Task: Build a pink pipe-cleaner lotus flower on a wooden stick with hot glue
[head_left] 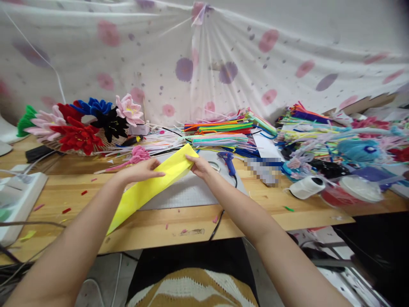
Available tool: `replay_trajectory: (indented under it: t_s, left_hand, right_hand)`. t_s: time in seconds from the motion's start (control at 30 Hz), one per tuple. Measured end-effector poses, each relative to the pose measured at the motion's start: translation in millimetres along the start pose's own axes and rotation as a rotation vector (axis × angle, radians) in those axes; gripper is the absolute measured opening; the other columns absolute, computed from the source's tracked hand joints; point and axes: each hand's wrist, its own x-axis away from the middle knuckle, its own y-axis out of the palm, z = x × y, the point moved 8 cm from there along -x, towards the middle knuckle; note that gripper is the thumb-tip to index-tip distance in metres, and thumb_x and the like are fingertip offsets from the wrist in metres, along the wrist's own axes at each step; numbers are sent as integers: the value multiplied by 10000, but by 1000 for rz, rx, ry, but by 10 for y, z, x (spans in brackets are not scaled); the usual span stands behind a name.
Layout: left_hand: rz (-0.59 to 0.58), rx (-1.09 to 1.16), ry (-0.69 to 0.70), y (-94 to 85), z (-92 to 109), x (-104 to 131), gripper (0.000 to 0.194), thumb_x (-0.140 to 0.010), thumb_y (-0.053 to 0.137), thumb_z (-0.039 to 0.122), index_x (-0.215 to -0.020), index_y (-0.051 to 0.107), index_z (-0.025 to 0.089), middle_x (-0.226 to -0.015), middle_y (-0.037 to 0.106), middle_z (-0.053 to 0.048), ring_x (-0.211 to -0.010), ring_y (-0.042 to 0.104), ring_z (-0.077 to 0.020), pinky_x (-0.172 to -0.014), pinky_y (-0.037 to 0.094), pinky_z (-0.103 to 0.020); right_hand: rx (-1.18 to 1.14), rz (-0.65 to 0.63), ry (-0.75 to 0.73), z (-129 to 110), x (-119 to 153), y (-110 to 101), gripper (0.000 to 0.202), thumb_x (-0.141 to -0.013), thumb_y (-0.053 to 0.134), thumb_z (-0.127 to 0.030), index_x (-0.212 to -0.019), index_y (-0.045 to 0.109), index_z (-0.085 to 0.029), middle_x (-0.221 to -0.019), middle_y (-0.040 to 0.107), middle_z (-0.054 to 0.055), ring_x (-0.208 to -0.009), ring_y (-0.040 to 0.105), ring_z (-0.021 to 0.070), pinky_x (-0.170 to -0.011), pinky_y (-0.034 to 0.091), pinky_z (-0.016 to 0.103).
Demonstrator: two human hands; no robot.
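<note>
A long strip of bright yellow paper-like sheet [143,194] slants over the table, its upper end raised and its lower end by the table's front edge. At the upper right corner, my right hand [201,165] pinches it between thumb and fingers. My left hand [142,170] grips its upper long edge, the thumb lying across the face and the other fingers partly hidden. Beneath the strip lies a grey cutting mat [182,196]. A blue glue gun [227,163] rests just right of my right hand. A pink fuzzy flower [139,154] lies beyond my left hand.
Fuzzy flowers [79,134] stand at the back left. Bundles of coloured pipe cleaners [220,134] line the back. A white thread spool [307,187] and a blue fuzzy piece [359,150] lie right. A white power strip [27,196] and cables are left.
</note>
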Motion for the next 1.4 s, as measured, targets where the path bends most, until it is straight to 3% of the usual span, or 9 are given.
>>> replay_trajectory:
  t_s: [0.13, 0.2, 0.37, 0.5, 0.7, 1.03, 1.13, 1.23, 1.4]
  left_hand:
    - [158, 147, 52, 221, 260, -304, 440, -548, 666, 474, -851, 608, 160, -858, 642, -53, -789, 570, -208, -661, 418, -274]
    - [102, 294, 6, 361, 237, -414, 404, -548, 682, 445, -810, 611, 145, -786, 643, -43, -724, 580, -192, -618, 423, -268]
    - [-215, 702, -177, 643, 80, -424, 427, -515, 747, 354, -854, 610, 134, -790, 659, -52, -663, 597, -157, -593, 439, -253]
    - [-155, 796, -254, 582, -20, -401, 391, -470, 782, 296, -770, 588, 137, -732, 651, -29, -635, 591, -140, -604, 448, -250]
    - [-130, 832, -304, 554, -57, -377, 355, -480, 775, 251, -736, 551, 148, -688, 633, -11, -622, 587, -139, -605, 446, -252]
    - [-316, 674, -303, 800, 87, -271, 437, -552, 741, 364, -900, 582, 153, -703, 612, -3, -609, 556, -123, -551, 409, -232]
    - [-366, 671, -280, 847, 98, -293, 447, -537, 742, 395, -888, 601, 155, -750, 626, -19, -669, 563, -136, -608, 417, -242]
    - [-354, 633, -219, 799, 139, -320, 443, -570, 683, 493, -841, 630, 146, -788, 636, -44, -765, 563, -164, -679, 412, -252]
    - [-195, 432, 18, 545, 349, -336, 460, -661, 536, 582, -864, 651, 186, -886, 644, -32, -890, 543, -183, -749, 395, -249]
  right_hand:
    - [74, -142, 24, 6, 62, 118, 193, -613, 634, -79, -796, 611, -137, -713, 683, 3, -633, 611, 120, -645, 499, 216]
    - [146, -214, 31, -24, 126, 117, 245, -578, 660, -85, -812, 613, -139, -737, 683, 7, -652, 609, 124, -660, 494, 221]
    - [279, -271, 11, -124, 247, -29, 404, -529, 699, -80, -905, 600, -189, -851, 670, -14, -769, 603, 118, -723, 485, 235]
    - [338, -230, 35, -83, 242, -140, 377, -515, 699, -98, -868, 594, -176, -817, 651, -14, -755, 592, 114, -704, 483, 242]
    - [412, -222, 15, -36, 243, -159, 351, -502, 695, -126, -831, 580, -170, -779, 626, -19, -727, 570, 107, -733, 464, 259]
    - [453, -99, -174, -217, 220, -75, 451, -534, 633, -167, -944, 456, -234, -733, 517, -67, -691, 527, 88, -694, 446, 256]
    - [592, -141, -262, -310, 212, 52, 312, -561, 590, -194, -864, 515, -191, -699, 496, -59, -665, 488, 79, -667, 402, 224]
    - [699, -139, -287, -359, 181, 132, 114, -605, 538, -226, -690, 509, -156, -672, 495, -48, -660, 465, 73, -675, 371, 215]
    - [863, 27, -256, -361, 105, 89, 50, -632, 476, -201, -650, 478, -155, -620, 459, -59, -590, 418, 67, -598, 339, 212]
